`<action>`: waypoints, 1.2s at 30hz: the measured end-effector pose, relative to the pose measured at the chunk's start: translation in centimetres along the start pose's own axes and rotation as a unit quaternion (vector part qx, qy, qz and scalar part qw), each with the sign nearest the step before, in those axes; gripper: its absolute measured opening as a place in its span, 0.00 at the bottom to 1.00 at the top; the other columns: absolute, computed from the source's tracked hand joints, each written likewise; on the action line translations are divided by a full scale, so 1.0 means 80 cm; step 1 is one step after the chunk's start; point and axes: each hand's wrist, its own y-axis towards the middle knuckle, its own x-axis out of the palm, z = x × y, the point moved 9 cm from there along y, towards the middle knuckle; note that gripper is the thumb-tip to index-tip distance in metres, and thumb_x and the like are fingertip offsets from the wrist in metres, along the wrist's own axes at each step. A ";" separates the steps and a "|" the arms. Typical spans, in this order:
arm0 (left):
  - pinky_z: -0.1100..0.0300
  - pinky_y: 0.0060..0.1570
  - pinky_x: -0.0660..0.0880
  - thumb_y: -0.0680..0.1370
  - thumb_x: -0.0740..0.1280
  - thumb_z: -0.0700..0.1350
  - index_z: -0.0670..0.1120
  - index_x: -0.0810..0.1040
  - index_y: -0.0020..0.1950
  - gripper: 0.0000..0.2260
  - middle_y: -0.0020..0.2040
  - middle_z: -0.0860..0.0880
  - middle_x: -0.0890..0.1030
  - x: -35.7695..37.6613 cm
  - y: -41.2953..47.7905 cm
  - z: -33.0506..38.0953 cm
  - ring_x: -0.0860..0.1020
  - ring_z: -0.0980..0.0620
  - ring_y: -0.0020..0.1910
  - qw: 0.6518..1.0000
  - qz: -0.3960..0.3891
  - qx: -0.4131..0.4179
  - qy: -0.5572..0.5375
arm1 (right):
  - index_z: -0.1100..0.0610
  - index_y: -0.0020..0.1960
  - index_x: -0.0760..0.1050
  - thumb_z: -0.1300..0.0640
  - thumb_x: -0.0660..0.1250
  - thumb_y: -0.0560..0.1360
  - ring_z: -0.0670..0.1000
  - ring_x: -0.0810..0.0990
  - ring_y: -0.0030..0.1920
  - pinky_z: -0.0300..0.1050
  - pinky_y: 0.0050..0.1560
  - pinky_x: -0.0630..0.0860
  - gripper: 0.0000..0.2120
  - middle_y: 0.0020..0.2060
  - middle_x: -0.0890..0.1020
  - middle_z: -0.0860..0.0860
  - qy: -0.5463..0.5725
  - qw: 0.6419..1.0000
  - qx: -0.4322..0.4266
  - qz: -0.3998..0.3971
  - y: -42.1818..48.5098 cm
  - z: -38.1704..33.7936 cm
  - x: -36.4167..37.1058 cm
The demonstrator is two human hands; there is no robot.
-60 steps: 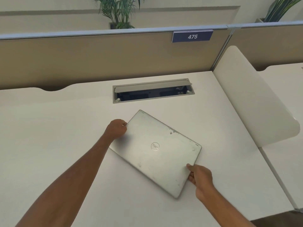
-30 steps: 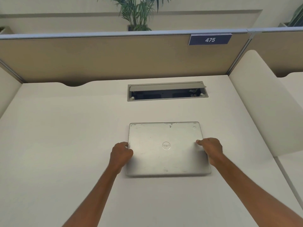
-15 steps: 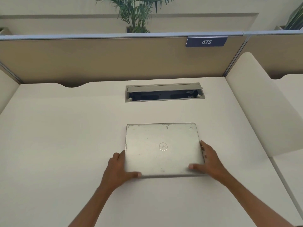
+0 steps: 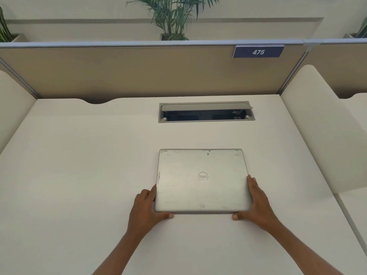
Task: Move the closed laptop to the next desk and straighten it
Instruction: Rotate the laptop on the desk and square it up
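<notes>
A closed silver laptop [image 4: 200, 181] with a round logo lies flat on the white desk [image 4: 79, 175], its edges square to the desk's edges. My left hand [image 4: 146, 210] wraps the near left corner, thumb along the front edge. At the near right corner my right hand [image 4: 256, 203] holds the laptop the same way, fingers along the side.
An open cable tray [image 4: 206, 112] is sunk into the desk behind the laptop. A beige partition [image 4: 139, 72] with a blue 475 sign [image 4: 258, 52] closes the back. White side dividers [image 4: 317, 126] stand left and right; a neighbouring desk lies beyond the right one.
The laptop was turned from a diagonal to square with the desk. Both hands slid from its sides down to the near corners.
</notes>
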 end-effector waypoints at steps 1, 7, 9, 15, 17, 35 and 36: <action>0.60 0.48 0.73 0.57 0.77 0.76 0.61 0.64 0.84 0.58 0.52 0.61 0.69 0.000 -0.001 0.000 0.70 0.53 0.57 1.000 0.004 0.003 -0.002 | 0.46 0.87 0.39 0.35 0.87 0.49 0.46 0.44 0.86 0.48 0.84 0.49 0.81 0.87 0.46 0.46 0.001 1.000 0.000 0.000 -0.001 -0.002 0.000; 0.66 0.48 0.68 0.57 0.78 0.76 0.61 0.66 0.83 0.57 0.52 0.67 0.68 0.002 -0.001 -0.008 0.69 0.55 0.57 0.999 0.024 0.015 -0.018 | 0.45 0.87 0.38 0.38 0.88 0.52 0.47 0.42 0.86 0.51 0.85 0.47 0.80 0.86 0.44 0.44 -0.006 1.000 -0.007 -0.007 -0.003 -0.008 -0.001; 0.70 0.48 0.66 0.56 0.78 0.76 0.62 0.67 0.83 0.57 0.52 0.67 0.68 0.003 -0.001 -0.009 0.69 0.54 0.56 0.999 0.035 0.021 -0.021 | 0.44 0.87 0.38 0.38 0.88 0.52 0.47 0.43 0.86 0.52 0.85 0.48 0.80 0.86 0.44 0.43 -0.001 1.000 -0.004 -0.008 -0.003 -0.008 0.000; 0.53 0.60 0.73 0.58 0.70 0.85 0.60 0.69 0.80 0.55 0.67 0.59 0.69 -0.001 -0.003 -0.009 0.71 0.47 0.70 0.992 0.092 0.050 0.067 | 0.42 0.86 0.36 0.28 0.84 0.52 0.44 0.41 0.86 0.52 0.86 0.48 0.79 0.86 0.43 0.41 -0.034 0.999 -0.028 -0.003 0.000 -0.002 -0.002; 0.42 0.75 0.66 0.61 0.65 0.87 0.55 0.69 0.84 0.58 0.83 0.52 0.66 0.002 -0.005 -0.009 0.64 0.46 0.83 0.988 0.101 0.063 0.099 | 0.43 0.86 0.35 0.22 0.79 0.53 0.39 0.38 0.85 0.49 0.85 0.47 0.78 0.87 0.43 0.42 -0.078 0.996 -0.052 0.012 0.001 -0.004 -0.004; 0.38 0.87 0.52 0.72 0.58 0.84 0.45 0.56 0.90 0.59 0.90 0.52 0.57 0.023 -0.004 -0.009 0.54 0.48 0.90 0.974 0.111 0.128 0.153 | 0.56 0.87 0.44 0.16 0.70 0.58 0.48 0.46 0.87 0.55 0.85 0.53 0.75 0.88 0.49 0.50 -0.183 0.975 -0.094 0.077 -0.002 -0.014 -0.004; 0.39 0.87 0.52 0.72 0.59 0.84 0.45 0.56 0.90 0.59 0.90 0.52 0.58 0.023 -0.004 -0.009 0.54 0.48 0.90 0.974 0.111 0.127 0.154 | 0.57 0.88 0.44 0.16 0.70 0.58 0.48 0.46 0.87 0.55 0.85 0.54 0.75 0.88 0.49 0.50 -0.184 0.975 -0.096 0.074 -0.002 -0.013 -0.003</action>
